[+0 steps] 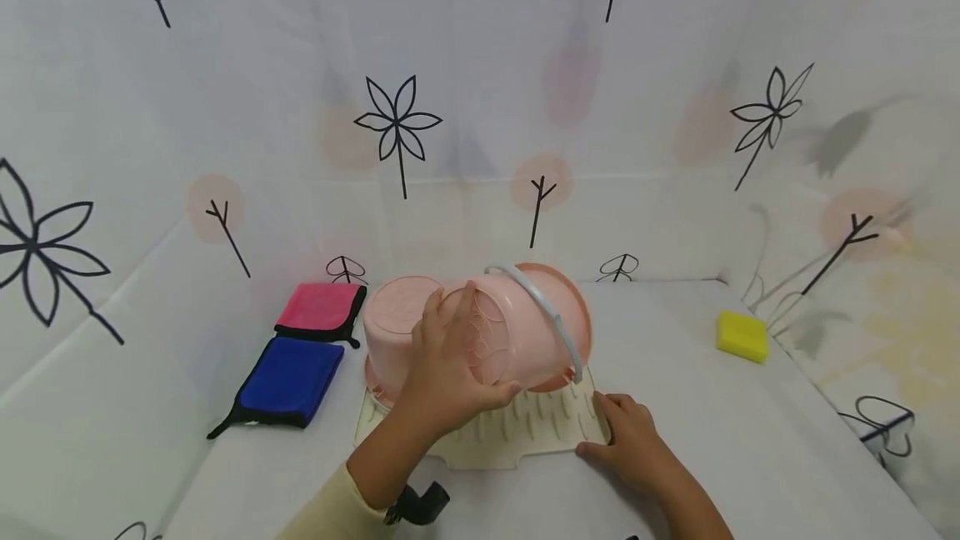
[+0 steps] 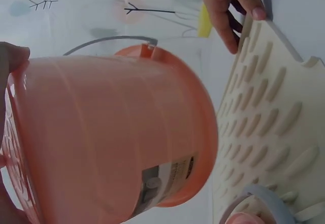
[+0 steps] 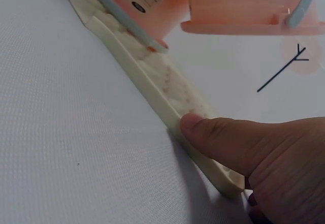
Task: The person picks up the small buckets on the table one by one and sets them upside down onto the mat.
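Note:
My left hand (image 1: pixel 446 365) grips a pale pink bucket (image 1: pixel 528 319) by its base, fingers spread around the bottom rim. That bucket is tilted on its side above the drying rack, its mouth toward the right and its grey handle (image 1: pixel 551 315) hanging across it. A second pink bucket (image 1: pixel 397 315) stands upside down on the left part of the cream drying rack (image 1: pixel 525 433). At the rack's right front corner, my right hand (image 1: pixel 630 444) pinches the edge, with the thumb (image 3: pixel 203 132) on the rim in the right wrist view.
Left of the rack lie a pink cloth pad (image 1: pixel 321 307) and a blue cloth pad (image 1: pixel 291 382), both black-edged. A yellow sponge (image 1: pixel 742 337) sits near the right edge of the white table. Patterned fabric (image 1: pixel 480 107) hangs close behind and on both sides.

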Demonstrator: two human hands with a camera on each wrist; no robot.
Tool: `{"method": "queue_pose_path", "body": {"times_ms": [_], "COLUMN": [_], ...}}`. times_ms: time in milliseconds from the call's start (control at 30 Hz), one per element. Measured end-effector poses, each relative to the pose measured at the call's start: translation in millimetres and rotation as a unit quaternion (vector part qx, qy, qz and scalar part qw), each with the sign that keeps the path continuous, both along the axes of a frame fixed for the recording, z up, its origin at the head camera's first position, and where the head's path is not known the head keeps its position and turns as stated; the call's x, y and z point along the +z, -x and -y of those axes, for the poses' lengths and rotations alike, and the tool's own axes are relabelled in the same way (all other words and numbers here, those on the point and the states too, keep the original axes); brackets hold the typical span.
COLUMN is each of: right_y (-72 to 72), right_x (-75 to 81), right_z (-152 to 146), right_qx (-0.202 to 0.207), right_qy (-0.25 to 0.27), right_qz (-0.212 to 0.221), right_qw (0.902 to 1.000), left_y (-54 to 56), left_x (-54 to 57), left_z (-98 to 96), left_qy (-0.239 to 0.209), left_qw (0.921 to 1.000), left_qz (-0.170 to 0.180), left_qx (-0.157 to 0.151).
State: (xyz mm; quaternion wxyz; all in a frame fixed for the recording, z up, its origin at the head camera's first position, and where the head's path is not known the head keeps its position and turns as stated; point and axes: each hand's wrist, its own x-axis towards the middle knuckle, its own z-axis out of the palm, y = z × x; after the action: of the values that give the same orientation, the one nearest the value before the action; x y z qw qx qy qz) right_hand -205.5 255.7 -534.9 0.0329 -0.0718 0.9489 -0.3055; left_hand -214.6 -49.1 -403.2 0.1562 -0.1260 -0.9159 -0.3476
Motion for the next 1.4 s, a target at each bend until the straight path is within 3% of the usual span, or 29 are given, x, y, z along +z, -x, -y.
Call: {"method": "queue_pose_path", "body": {"times_ms": [167, 400, 767, 1067, 1400], "right_y": [-4.2, -2.3, -0.9, 2.1, 2.6], "right_x": [-2.0, -2.6, -0.5, 0.2, 1.3], "right_z": [0.2, 0.4, 1.4, 0.6, 1.5], "right_qx": [0.004, -0.001, 0.000, -0.004, -0.003], "right_qy": [-0.001, -0.004, -0.014, -0.011, -0.015], "right_qz": [-0.002, -0.005, -0.029, -0.027, -0.033], "right_qw": [1.0000, 1.0000, 0.9995, 0.9996, 0.9993], "left_y": [-0.5, -1.9, -1.6, -1.9, 15.8], "left_x": [-5.6, -20.9, -30.6, -25.8, -11.8], "left_z": [-5.5, -16.7, -53.1, -90.2, -110.7], "left_qy": [0.051, 0.107, 0.180, 0.219, 0.236], "left_qw": [0.9984, 0.9939, 0.9820, 0.9719, 0.9688], "left_qz": [0.026, 0.022, -0.044, -0.074, 0.001], "left_qx": [-0.003, -0.011, 0.035, 0.042, 0.076]}}
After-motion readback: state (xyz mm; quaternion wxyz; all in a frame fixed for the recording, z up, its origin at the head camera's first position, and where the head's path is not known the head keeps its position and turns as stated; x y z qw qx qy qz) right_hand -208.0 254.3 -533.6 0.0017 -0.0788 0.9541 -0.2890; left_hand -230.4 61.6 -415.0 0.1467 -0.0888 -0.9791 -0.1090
